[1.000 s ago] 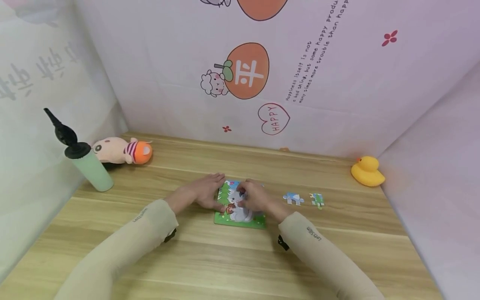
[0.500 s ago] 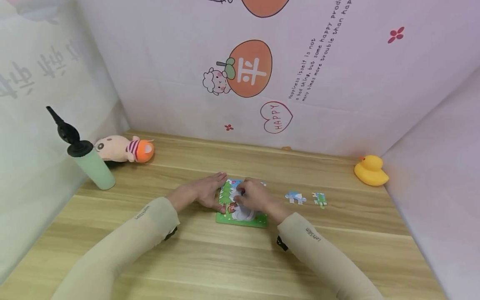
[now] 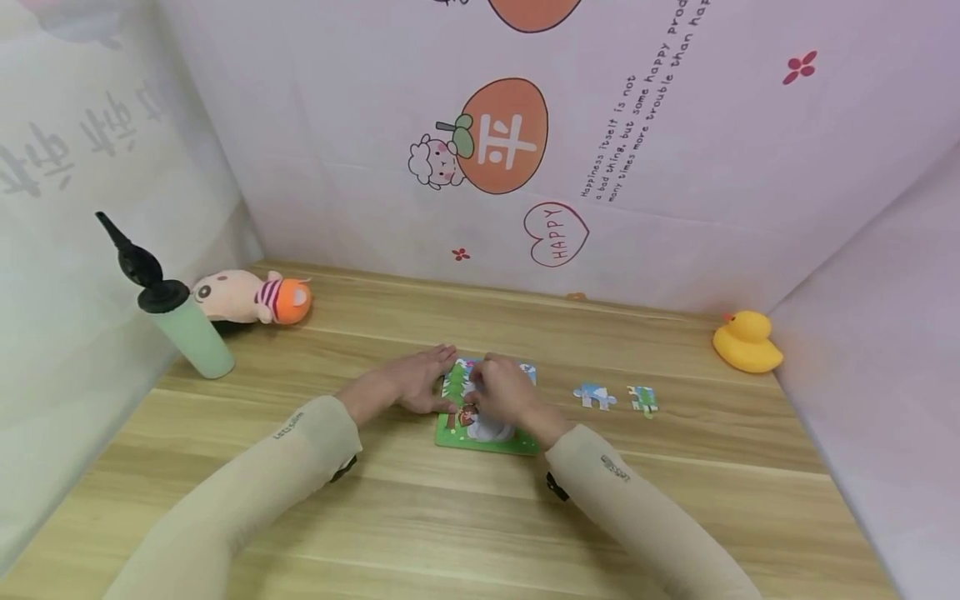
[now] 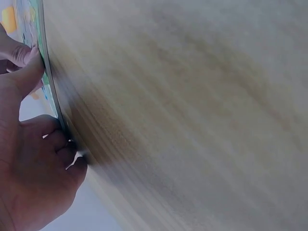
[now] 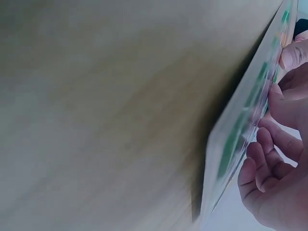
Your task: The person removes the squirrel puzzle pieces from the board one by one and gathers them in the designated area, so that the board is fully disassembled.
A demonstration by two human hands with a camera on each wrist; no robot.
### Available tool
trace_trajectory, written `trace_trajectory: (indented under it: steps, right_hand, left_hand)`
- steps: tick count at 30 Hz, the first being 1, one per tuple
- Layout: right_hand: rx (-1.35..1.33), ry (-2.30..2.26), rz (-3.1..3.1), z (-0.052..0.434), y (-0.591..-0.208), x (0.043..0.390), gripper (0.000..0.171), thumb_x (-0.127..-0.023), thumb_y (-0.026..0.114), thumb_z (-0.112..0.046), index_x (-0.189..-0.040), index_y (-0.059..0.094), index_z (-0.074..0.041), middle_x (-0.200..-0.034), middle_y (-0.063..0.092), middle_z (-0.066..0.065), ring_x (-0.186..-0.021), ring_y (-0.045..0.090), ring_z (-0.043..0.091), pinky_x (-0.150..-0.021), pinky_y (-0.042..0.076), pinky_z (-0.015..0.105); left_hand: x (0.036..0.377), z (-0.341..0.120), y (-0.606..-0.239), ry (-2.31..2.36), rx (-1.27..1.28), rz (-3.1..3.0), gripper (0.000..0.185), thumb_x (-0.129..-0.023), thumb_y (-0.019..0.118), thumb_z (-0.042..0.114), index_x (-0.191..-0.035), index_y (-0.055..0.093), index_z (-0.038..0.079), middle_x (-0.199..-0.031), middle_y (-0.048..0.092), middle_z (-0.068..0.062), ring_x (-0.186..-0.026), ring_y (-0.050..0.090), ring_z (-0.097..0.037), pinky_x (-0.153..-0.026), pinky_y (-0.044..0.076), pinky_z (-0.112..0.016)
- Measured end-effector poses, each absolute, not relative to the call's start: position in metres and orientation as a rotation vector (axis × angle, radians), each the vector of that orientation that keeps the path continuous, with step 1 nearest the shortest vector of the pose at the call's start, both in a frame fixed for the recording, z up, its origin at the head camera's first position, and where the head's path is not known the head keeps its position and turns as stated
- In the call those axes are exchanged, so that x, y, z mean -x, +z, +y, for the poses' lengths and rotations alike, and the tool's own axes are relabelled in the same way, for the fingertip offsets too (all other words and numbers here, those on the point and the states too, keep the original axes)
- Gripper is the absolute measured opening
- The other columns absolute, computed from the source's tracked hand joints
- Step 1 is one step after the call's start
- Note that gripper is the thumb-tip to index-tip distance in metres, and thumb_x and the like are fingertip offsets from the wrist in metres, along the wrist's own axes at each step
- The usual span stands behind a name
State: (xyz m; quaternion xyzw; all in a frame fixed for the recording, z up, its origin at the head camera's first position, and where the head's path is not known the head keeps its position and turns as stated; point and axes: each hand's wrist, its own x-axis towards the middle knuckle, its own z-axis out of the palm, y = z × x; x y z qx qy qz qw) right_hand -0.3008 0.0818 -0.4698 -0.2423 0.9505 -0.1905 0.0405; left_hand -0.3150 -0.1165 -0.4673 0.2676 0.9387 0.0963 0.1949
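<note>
Puzzle board [image 3: 487, 440] lies flat on the wooden surface [image 3: 465, 517] right in front of me, and both my hands are on it. My left hand [image 3: 416, 385] rests flat, fingers straight, against its left edge, while my right hand [image 3: 504, 395] bends over the picture, fingertips pressing down; whether they pinch a piece I cannot tell. Two loose pieces [image 3: 615, 398] lie just to the right.
</note>
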Motion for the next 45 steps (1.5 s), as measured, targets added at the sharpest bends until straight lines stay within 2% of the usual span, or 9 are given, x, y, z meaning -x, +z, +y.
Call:
trace_trajectory:
  steps: [10,18,23,28,32,37,40,42,45]
  right_hand:
    - [0.644,-0.589,2.838,0.0789,-0.4668,0.3097,0.024,-0.088,0.084,-0.02,-0.103,0.074,-0.004,-0.109,0.065,0.012,-0.095,0.061,0.022,-0.088,0.059,0.039]
    - [0.635,-0.689,2.855,0.0809,-0.4686,0.3098,0.025,-0.085,0.087,-0.019,-0.1,0.075,-0.004,-0.125,0.062,0.016,-0.11,0.062,0.029,-0.099,0.058,0.044]
    - [0.66,-0.693,2.861,0.0807,-0.4699,0.3102,0.023,-0.084,0.087,-0.018,-0.096,0.075,-0.004,-0.129,0.063,0.016,-0.119,0.062,0.033,-0.106,0.056,0.047]
    - [0.668,-0.689,2.863,0.0799,-0.4704,0.3107,0.023,-0.084,0.087,-0.018,-0.098,0.075,-0.004,-0.125,0.065,0.014,-0.116,0.064,0.031,-0.104,0.057,0.045]
    - [0.648,-0.703,2.863,0.0797,-0.4704,0.3112,0.031,-0.083,0.088,-0.018,-0.106,0.072,-0.004,-0.121,0.065,0.012,-0.112,0.064,0.029,-0.103,0.058,0.044]
    - [0.625,-0.762,2.863,0.0794,-0.4703,0.3105,0.054,-0.085,0.087,-0.018,-0.129,0.059,-0.004,-0.13,0.062,0.015,-0.121,0.063,0.031,-0.108,0.056,0.046]
    - [0.627,-0.82,2.858,0.08,-0.4702,0.3095,0.046,-0.092,0.08,-0.016,-0.131,0.06,-0.003,-0.129,0.061,0.016,-0.115,0.064,0.029,-0.103,0.058,0.045]
    - [0.628,-0.881,2.85,0.0808,-0.4698,0.3097,0.032,-0.096,0.074,-0.012,-0.125,0.065,-0.002,-0.12,0.062,0.016,-0.104,0.064,0.026,-0.093,0.059,0.041]
    - [0.639,-0.961,2.819,0.0825,-0.468,0.3118,0.014,-0.099,0.068,-0.009,-0.111,0.069,-0.002,-0.106,0.06,0.012,-0.09,0.057,0.02,-0.079,0.054,0.032]
  left_hand:
    - [0.3147,-0.1162,-0.4645,0.24,-0.721,2.663,0.102,-0.093,0.068,0.061,-0.165,0.022,0.006,-0.176,0.016,-0.01,-0.165,0.016,-0.029,-0.136,0.02,-0.046]
    - [0.3174,-0.1172,-0.4654,0.273,-0.736,2.673,0.104,-0.091,0.071,0.063,-0.165,0.025,0.006,-0.176,0.019,-0.011,-0.165,0.018,-0.03,-0.136,0.021,-0.046]
    - [0.3198,-0.1192,-0.4664,0.324,-0.754,2.649,0.094,-0.096,0.069,0.054,-0.164,0.026,0.005,-0.175,0.02,-0.012,-0.165,0.018,-0.031,-0.136,0.02,-0.047]
    - [0.3207,-0.1197,-0.4652,0.382,-0.74,2.629,0.086,-0.099,0.068,0.044,-0.164,0.028,0.005,-0.175,0.02,-0.012,-0.165,0.017,-0.031,-0.136,0.018,-0.047]
    - [0.3204,-0.1196,-0.4635,0.373,-0.738,2.639,0.086,-0.098,0.07,0.044,-0.163,0.029,0.004,-0.175,0.022,-0.013,-0.164,0.019,-0.032,-0.136,0.019,-0.048]
    - [0.3191,-0.1194,-0.4612,0.356,-0.741,2.653,0.086,-0.097,0.071,0.044,-0.163,0.03,0.005,-0.174,0.024,-0.013,-0.164,0.021,-0.031,-0.136,0.019,-0.048]
    - [0.3188,-0.1192,-0.4617,0.366,-0.737,2.646,0.086,-0.097,0.071,0.044,-0.163,0.031,0.006,-0.174,0.023,-0.012,-0.164,0.02,-0.031,-0.136,0.019,-0.048]
    - [0.3192,-0.1192,-0.4627,0.372,-0.738,2.644,0.085,-0.097,0.071,0.044,-0.163,0.032,0.007,-0.174,0.023,-0.012,-0.164,0.021,-0.032,-0.136,0.02,-0.048]
    - [0.32,-0.1197,-0.4639,0.381,-0.743,2.651,0.085,-0.096,0.072,0.043,-0.162,0.033,0.006,-0.174,0.026,-0.013,-0.163,0.022,-0.033,-0.135,0.022,-0.049]
